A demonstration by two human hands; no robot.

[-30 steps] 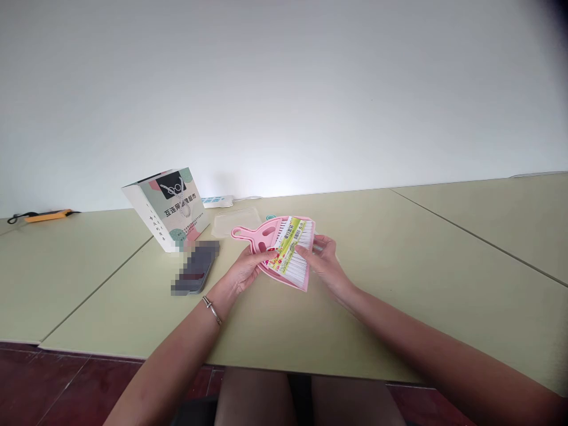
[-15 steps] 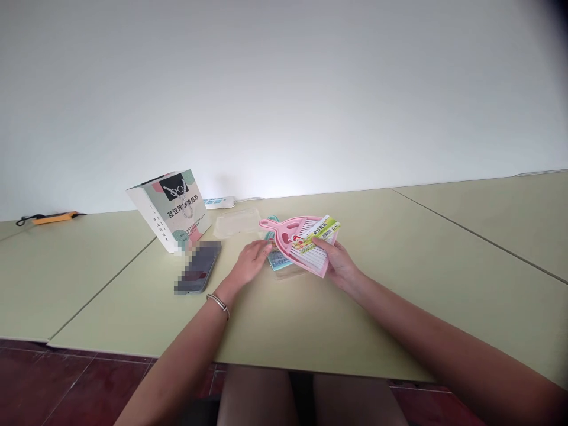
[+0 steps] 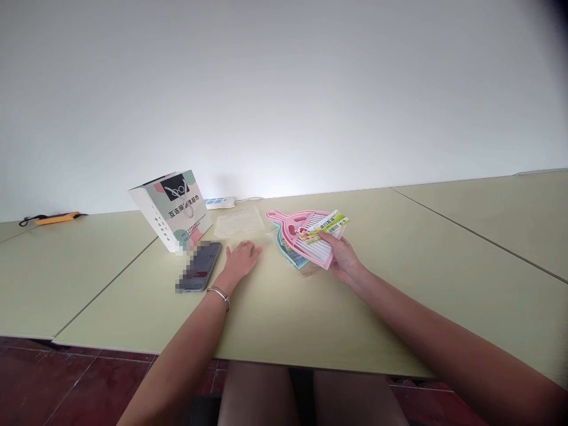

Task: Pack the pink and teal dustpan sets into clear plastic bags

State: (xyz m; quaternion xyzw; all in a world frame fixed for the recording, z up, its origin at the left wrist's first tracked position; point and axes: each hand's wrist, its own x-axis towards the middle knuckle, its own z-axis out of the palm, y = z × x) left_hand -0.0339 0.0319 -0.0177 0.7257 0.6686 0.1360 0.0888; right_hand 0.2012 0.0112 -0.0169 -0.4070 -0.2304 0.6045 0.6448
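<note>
My right hand grips a small pink dustpan by its wide end, thumb on top. A white-bristled brush lies inside the pan, and a green-and-white label card crosses it under my thumb. Beneath the pink pan, partly hidden, is a similar teal dustpan in clear wrapping. Left of both pans, my left hand rests on the table with its fingers spread and nothing in them. Just beyond its fingertips lies a clear plastic bag.
A printed paper bag stands at the back left, with a dark phone in front of it. Against the wall is a white power strip. An orange object with a black cord lies far left. Seams cross the pale green table.
My left hand has moved left, away from the teal dustpan, onto the table. My right hand has shifted slightly right with the pink dustpan, and the teal one has also moved right.
</note>
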